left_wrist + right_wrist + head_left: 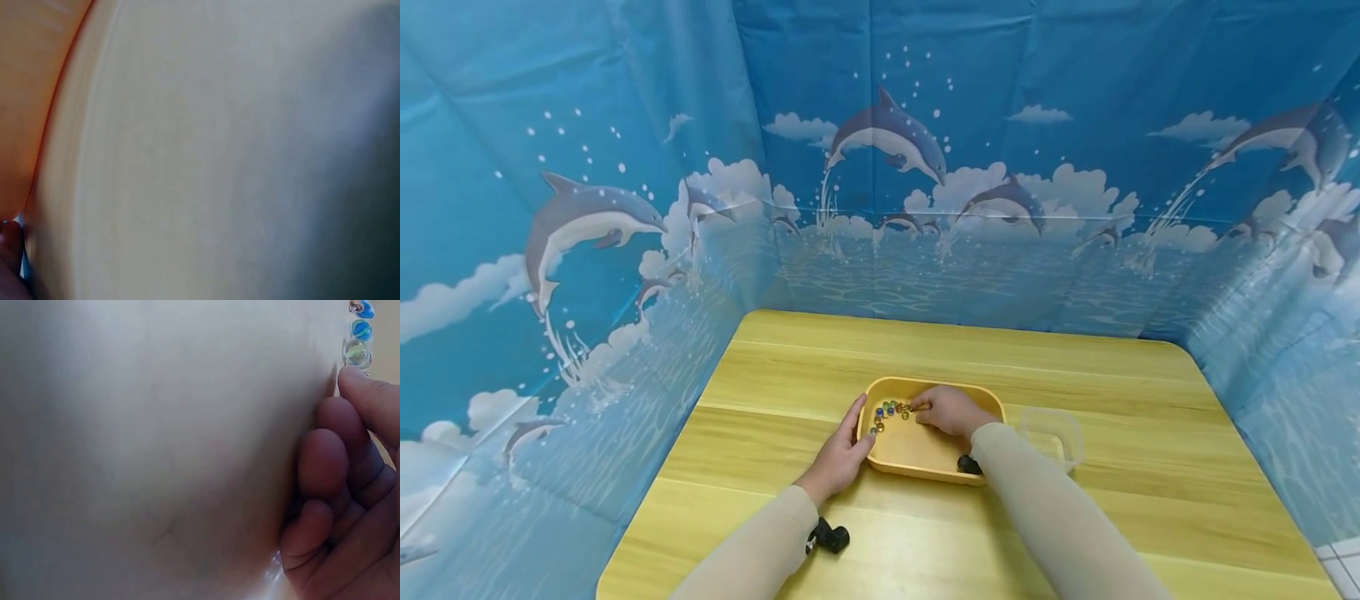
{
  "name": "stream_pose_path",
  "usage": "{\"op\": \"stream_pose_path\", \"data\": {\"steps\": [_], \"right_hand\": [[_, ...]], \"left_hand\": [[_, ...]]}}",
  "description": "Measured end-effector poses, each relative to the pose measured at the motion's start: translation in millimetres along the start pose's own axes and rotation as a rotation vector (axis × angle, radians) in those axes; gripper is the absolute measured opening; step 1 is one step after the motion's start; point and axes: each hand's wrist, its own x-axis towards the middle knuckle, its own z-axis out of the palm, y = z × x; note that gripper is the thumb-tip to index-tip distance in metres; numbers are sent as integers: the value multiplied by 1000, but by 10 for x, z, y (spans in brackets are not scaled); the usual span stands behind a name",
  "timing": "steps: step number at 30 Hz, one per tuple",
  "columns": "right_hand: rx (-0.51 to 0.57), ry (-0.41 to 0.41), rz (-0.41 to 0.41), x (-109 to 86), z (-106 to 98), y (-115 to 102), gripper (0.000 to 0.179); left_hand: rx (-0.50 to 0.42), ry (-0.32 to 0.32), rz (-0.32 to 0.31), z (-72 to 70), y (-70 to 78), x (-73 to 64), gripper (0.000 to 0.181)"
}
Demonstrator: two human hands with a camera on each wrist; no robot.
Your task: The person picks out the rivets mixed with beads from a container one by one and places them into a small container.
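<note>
A yellow-orange basin (925, 473) stands on the table, and my left hand (842, 454) grips its left side, thumb over the rim and fingers along the outer wall. In the left wrist view only a bit of finger (9, 247) shows beside the basin wall (31, 94). Several glass marbles (880, 412), blue, green and amber, lie along the basin's left and far side. Inside the basin, my right hand (953, 410) has its fingertips at the amber marbles. The right wrist view has its fingers (322, 462) curled near a clear marble (358, 354); I cannot tell what they hold.
Right of the basin, partly behind my right forearm, sits a clear plastic container (1071, 437). Black wrist cameras hang at my left wrist (831, 537) and right wrist (968, 464). A dolphin-print curtain (880, 242) encloses the yellow wood-grain table (760, 367).
</note>
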Motion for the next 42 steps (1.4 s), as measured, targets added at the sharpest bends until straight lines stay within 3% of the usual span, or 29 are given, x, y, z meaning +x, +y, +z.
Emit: {"op": "stream_pose_path", "data": {"steps": [13, 20, 33, 42], "right_hand": [[23, -25, 4, 16, 13, -59, 21], [32, -33, -22, 30, 20, -84, 13], [56, -41, 5, 22, 55, -89, 10], [179, -1, -17, -42, -63, -119, 8]], "left_hand": [[-17, -23, 1, 5, 16, 11, 72], [-7, -11, -14, 1, 35, 1, 73], [15, 14, -14, 7, 13, -7, 72], [12, 18, -17, 7, 8, -17, 72]]}}
